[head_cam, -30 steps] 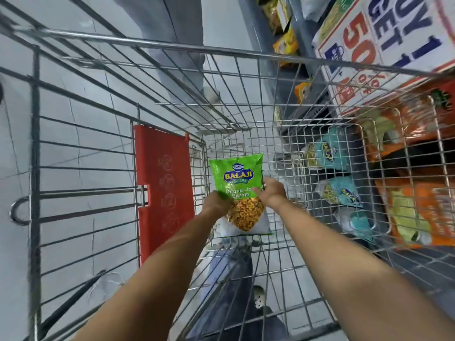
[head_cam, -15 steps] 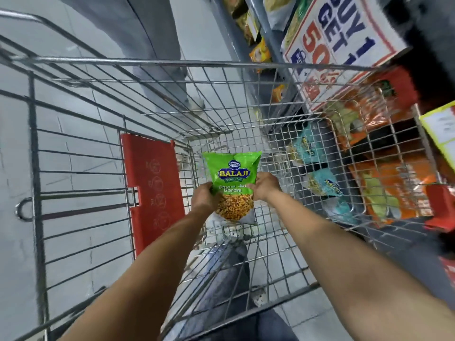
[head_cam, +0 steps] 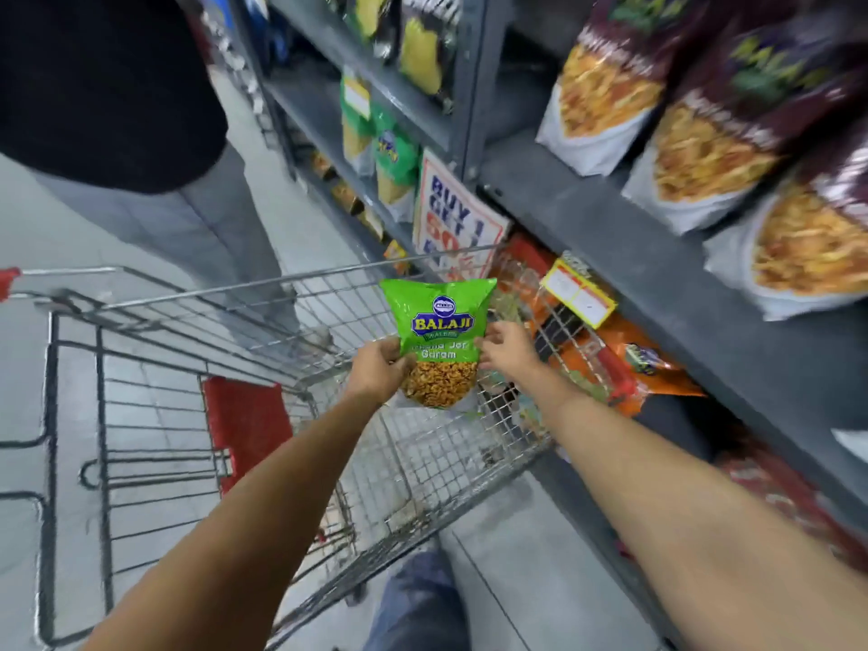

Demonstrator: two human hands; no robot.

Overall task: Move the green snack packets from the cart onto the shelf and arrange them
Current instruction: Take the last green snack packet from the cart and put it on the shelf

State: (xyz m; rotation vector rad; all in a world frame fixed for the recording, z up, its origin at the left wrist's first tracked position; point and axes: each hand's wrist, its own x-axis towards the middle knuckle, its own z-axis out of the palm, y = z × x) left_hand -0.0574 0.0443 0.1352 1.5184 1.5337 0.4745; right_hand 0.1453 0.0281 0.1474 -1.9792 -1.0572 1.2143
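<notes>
Lifted since a second ago, the green packet [head_cam: 437, 340] now sits above the cart's [head_cam: 141, 415] wire rim instead of down inside the basket, and the view has swung up to take in the shelves on the right.

Nearest, two bare forearms reach forward over a blue-trousered knee [head_cam: 418, 599]. The cart is a basket of thin shiny steel wire in a square grid, with a red plastic flap [head_cam: 244, 420] on its near-left wall and a red-capped handle end [head_cam: 7, 280] at far left; what lies in the basket cannot be made out.

The packet is a glossy, puffy plastic pouch, upright, with a blue-and-yellow logo and a picture of golden snack at its lower half. The left hand [head_cam: 375, 373] grips its lower left edge, fingers curled onto the front. The right hand [head_cam: 509, 343] touches the right edge with fingers [head_cam: 488, 335] spread, loosely holding rather than clenched.

Right of the cart, a grey metal shelf [head_cam: 610, 242] carries maroon-and-white bags [head_cam: 695, 148] of yellow snack, orange bags [head_cam: 643, 364] below, and a yellow price tag [head_cam: 578, 293] on its edge. Farther off hang a red-and-blue offer sign [head_cam: 453, 223] and more green packets [head_cam: 394, 152]. Another person's dark top and grey trousers [head_cam: 188, 218] stand at far left.
</notes>
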